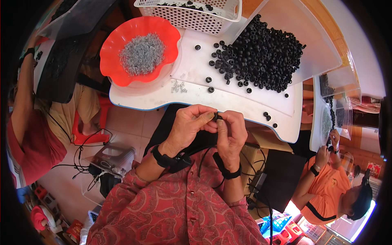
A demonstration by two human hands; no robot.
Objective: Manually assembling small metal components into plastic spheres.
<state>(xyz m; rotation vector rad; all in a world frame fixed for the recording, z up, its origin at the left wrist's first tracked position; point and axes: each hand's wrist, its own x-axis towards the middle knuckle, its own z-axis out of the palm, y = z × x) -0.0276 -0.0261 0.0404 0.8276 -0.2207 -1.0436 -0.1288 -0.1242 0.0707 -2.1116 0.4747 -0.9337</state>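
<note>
My left hand (190, 122) and my right hand (229, 132) meet just off the table's near edge, fingertips pinched together. Between them is a small black round part (216, 117), mostly covered by my fingers; whether a second piece is with it cannot be seen. A large heap of small black ring-shaped parts (265, 55), with holes through them, covers the right side of the white table (153, 98). At the left stands a red wavy-rimmed bowl (112, 53) holding a mound of tiny shiny clear or silvery pieces (143, 54).
A white perforated basket (192, 18) with more black parts stands at the back. A clear plastic bin (316, 49) lies behind the heap. Loose tiny pieces (178, 86) lie near the bowl. Other people work at left and right (326, 183). Cables (79, 163) trail over the floor.
</note>
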